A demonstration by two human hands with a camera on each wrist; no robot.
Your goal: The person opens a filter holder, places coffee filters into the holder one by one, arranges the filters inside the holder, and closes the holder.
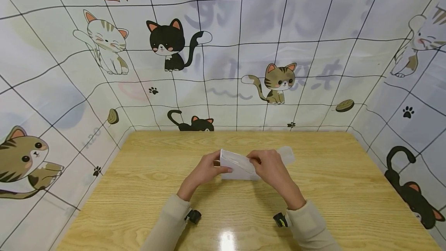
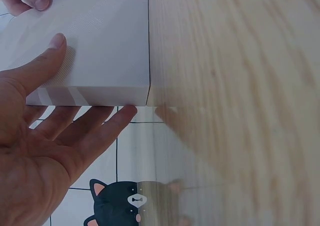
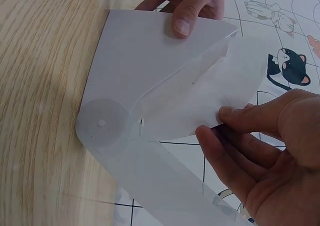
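A white box-like pouch (image 1: 237, 172) stands on the table with its top side open, in front of me. My left hand (image 1: 207, 168) holds its left end, the thumb on the near face and the fingers at the end and behind. With thumb and index finger, my right hand (image 1: 271, 165) pinches the edge of a thin white sheet (image 3: 205, 98) at the pouch's opening. From the pouch's right end a translucent strip (image 3: 165, 178) sticks out, by a round translucent disc (image 3: 102, 123). What lies inside the pouch cannot be made out.
The wooden table (image 1: 139, 181) reaches round the hands on all sides. A white cloth backdrop (image 1: 223, 57) with printed cats and grid lines stands behind and at both sides. Small black cameras (image 1: 193, 216) sit at both wrists.
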